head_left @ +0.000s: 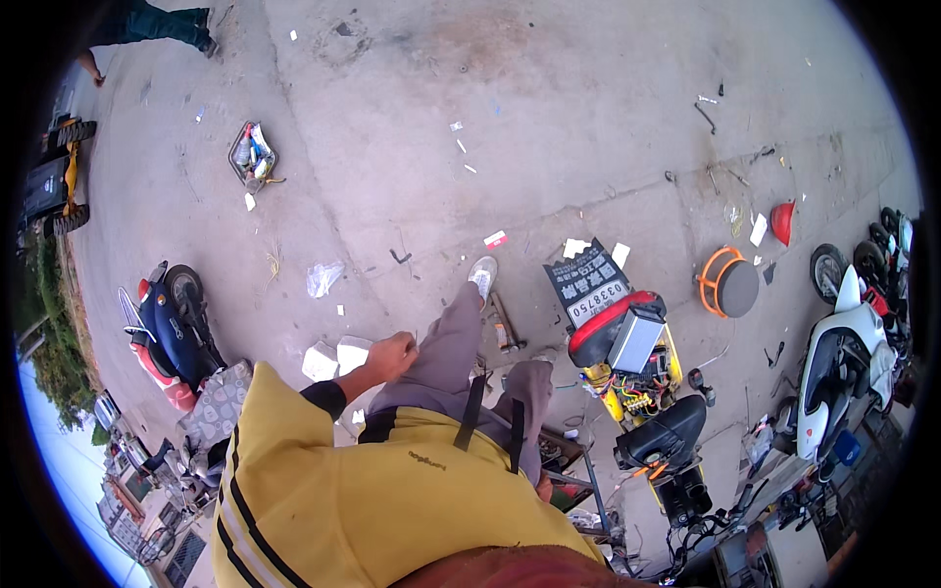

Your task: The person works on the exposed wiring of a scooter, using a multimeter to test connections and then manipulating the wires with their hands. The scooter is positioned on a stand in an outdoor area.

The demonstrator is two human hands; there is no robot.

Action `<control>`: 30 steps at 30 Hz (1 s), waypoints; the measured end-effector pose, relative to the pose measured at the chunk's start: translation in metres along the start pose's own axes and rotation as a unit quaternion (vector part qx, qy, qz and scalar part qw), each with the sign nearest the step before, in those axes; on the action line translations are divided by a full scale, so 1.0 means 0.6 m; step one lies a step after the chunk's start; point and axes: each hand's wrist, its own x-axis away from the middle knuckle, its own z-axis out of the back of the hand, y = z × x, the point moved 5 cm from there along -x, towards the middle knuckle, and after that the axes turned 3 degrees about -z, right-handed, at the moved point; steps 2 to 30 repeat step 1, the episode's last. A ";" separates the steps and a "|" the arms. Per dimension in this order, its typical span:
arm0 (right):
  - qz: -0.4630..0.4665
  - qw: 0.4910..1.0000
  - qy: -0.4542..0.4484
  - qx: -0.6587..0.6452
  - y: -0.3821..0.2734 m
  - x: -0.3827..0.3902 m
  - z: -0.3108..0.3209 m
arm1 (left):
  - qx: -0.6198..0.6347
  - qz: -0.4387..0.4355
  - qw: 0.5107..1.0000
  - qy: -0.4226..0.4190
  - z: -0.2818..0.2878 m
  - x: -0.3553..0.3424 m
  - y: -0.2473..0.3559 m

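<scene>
My left hand hangs above my left thigh with its fingers curled closed. Whether anything is inside the curl is hidden. Of my right hand only a small patch of skin shows past my yellow shirt, beside a dark metal frame; its fingers are out of sight. On the ground beyond my knee lies a hammer. To my right stands a yellow scooter with its rear body opened. A silver box sits behind its red tail light, near exposed coloured wires.
An orange-rimmed round stool and a red bowl-shaped piece are at right, near a white scooter. A blue scooter is at left. Further off are a tray of supplies and another person's leg.
</scene>
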 end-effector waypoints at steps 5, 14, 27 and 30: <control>0.021 1.000 0.007 0.000 -0.012 -0.036 0.036 | -0.010 0.032 0.999 -0.009 0.026 0.040 -0.025; 0.021 1.000 0.007 0.000 -0.012 -0.036 0.036 | -0.010 0.032 0.999 -0.009 0.026 0.040 -0.025; 0.021 1.000 0.007 0.000 -0.012 -0.036 0.036 | -0.010 0.032 0.999 -0.009 0.026 0.040 -0.025; 0.021 1.000 0.007 0.000 -0.012 -0.036 0.036 | -0.010 0.032 0.999 -0.009 0.026 0.040 -0.025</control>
